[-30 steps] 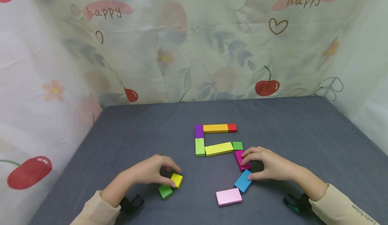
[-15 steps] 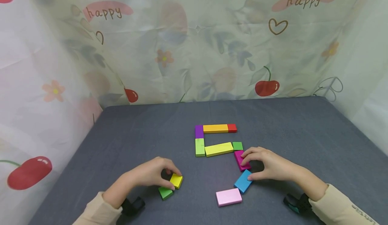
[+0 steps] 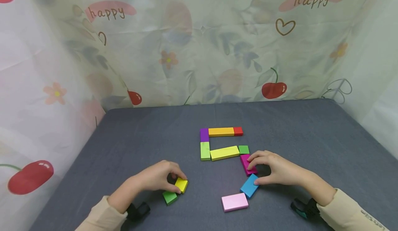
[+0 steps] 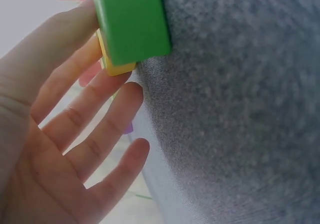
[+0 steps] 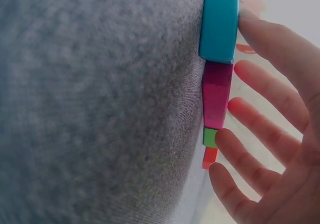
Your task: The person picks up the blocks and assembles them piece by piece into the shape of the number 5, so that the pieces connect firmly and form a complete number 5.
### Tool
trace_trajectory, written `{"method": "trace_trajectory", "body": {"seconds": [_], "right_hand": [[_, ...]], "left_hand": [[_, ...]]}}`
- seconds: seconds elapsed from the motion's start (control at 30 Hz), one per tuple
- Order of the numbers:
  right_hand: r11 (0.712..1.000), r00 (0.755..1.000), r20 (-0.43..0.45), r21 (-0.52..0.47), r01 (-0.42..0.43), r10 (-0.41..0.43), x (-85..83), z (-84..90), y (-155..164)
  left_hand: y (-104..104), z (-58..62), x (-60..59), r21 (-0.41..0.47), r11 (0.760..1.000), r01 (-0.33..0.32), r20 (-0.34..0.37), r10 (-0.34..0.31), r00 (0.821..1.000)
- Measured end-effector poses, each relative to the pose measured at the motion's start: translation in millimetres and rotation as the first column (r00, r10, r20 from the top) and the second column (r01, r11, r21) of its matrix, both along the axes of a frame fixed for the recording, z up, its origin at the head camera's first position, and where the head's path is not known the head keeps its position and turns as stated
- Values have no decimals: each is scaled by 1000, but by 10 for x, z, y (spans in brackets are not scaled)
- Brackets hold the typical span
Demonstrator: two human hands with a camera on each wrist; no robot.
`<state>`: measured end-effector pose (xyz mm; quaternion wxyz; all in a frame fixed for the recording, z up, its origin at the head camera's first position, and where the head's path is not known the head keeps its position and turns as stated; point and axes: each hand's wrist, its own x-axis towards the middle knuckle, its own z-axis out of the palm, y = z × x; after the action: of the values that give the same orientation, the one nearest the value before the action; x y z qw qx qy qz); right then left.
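Observation:
In the head view my left hand [image 3: 158,177] pinches a small yellow block [image 3: 181,185] between thumb and fingers, low at the table. A green block [image 3: 169,197] lies beside it near the thumb; it looms large in the left wrist view, partly covering the yellow block. On the right, my right hand [image 3: 275,167] rests its fingertips on a magenta block [image 3: 244,160], while the thumb touches the blue block [image 3: 249,186]. Its fingers look fairly straight in the right wrist view. A pink block [image 3: 234,202] lies at the blue block's lower left corner.
Farther back, a purple block [image 3: 204,135], an orange block [image 3: 221,132], a red block [image 3: 238,131], a light green block [image 3: 205,151], a long yellow block [image 3: 224,153] and a green block [image 3: 244,149] form a bent line on the grey table [image 3: 149,134]. A patterned curtain [image 3: 205,44] hangs behind.
My left hand has shifted slightly right, and its fingers have come onto the small yellow block, which barely moves. The right hand and the other blocks stay still.

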<state>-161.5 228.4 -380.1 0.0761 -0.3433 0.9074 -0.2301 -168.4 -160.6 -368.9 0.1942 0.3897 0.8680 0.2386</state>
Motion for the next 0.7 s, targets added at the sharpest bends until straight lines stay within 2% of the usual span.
{"method": "trace_trajectory", "body": {"seconds": [0.27,0.7], "right_hand": [[1000,1000,13,-2,6,-6,6,12,-5],[1000,1000,22,-2,10,-10,9,23,-9]], "left_hand": [[39,-13,8,19,1000,19,-41,-19,999],[183,-20,88,-1,1000,1,-113,-1,994]]}}
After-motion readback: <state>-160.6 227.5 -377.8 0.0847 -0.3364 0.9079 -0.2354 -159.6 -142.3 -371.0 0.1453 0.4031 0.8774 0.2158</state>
